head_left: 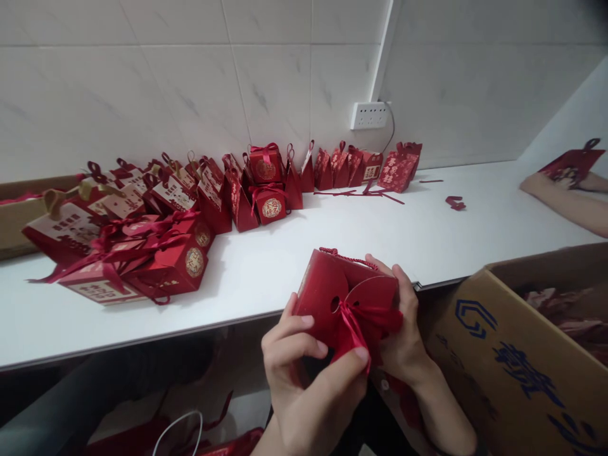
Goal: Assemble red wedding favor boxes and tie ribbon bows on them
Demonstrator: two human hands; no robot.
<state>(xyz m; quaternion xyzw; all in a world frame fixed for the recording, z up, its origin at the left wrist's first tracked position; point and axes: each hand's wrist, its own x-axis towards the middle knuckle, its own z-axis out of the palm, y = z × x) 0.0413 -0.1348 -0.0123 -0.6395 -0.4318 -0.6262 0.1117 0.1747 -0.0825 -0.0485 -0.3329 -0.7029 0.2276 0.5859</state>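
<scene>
Both hands, left hand and right hand, grip red gift box

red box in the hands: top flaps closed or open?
Closed. The red box has its two rounded flaps folded together on top, ribbon threaded through; the left hand pinches the ribbon, the right hand steadies the box.

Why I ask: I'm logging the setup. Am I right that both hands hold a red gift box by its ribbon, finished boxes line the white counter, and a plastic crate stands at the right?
Not quite. The head view shows a cardboard carton with blue print at the right, not a plastic crate. The rest stands: left hand and right hand hold the red gift box at its ribbon, and finished boxes line the white counter.
</scene>
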